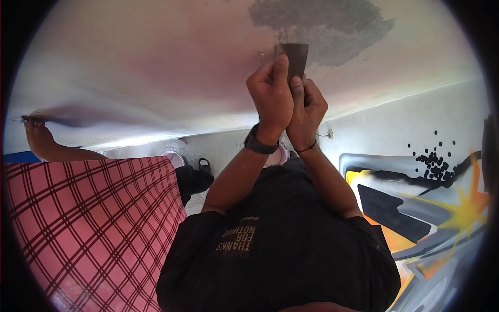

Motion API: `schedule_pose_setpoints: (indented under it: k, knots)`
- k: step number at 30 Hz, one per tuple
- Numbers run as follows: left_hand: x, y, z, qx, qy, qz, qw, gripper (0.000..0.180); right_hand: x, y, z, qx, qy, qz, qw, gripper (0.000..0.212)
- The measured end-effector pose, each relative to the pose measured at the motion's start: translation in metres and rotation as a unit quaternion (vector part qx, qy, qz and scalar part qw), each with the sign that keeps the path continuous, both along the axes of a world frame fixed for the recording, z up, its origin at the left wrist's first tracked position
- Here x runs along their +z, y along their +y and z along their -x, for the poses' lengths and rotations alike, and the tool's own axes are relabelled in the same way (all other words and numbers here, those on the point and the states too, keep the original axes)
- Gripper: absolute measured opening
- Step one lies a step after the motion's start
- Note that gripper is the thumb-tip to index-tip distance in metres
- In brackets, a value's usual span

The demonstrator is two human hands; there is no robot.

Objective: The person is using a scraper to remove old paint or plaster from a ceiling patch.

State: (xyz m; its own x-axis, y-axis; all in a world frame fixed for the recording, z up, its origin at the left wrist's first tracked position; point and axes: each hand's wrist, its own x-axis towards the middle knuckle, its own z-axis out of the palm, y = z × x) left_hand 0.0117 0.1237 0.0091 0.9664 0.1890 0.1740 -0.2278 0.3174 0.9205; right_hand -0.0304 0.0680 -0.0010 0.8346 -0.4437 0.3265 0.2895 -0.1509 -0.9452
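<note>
Both my hands are raised in front of me and closed around one flat, dark scraper [297,58]. Its wide blade points up and meets the wall [182,57] just under a rough grey patch [332,28]. My left hand [271,96], with a dark watch at the wrist, has its thumb pressed along the blade's left side. Against it, my right hand [307,106] wraps the lower part, thumb upward. The handle is hidden inside my fingers.
At left, close by, a person in a pink checked shirt [93,218] reaches a hand [36,127] to the wall with a thin dark tool. Pale buckets [174,158] and a dark sandal [204,165] are on the floor. A painted wall [421,208] stands at right.
</note>
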Motion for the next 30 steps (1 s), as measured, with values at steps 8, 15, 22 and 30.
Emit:
schedule_pose_setpoints:
  k: [8,15,22,30]
  knots:
    - [0.022,-0.008,-0.007,0.001,-0.031,0.043,0.999,0.043,0.011,-0.004,-0.012,0.019,-0.038,-0.037,0.998,0.025]
    - [0.005,-0.008,0.003,-0.015,0.001,0.011,1.000,0.040,0.003,-0.007,0.001,-0.011,-0.002,0.009,1.000,0.025]
    - [0.010,-0.003,-0.007,-0.019,-0.007,0.017,1.000,0.040,0.009,0.001,-0.009,-0.013,-0.011,0.001,1.000,0.029]
    - [0.009,0.011,-0.002,-0.002,-0.021,0.017,1.000,0.041,-0.001,0.012,-0.004,-0.008,-0.011,-0.011,1.000,0.025]
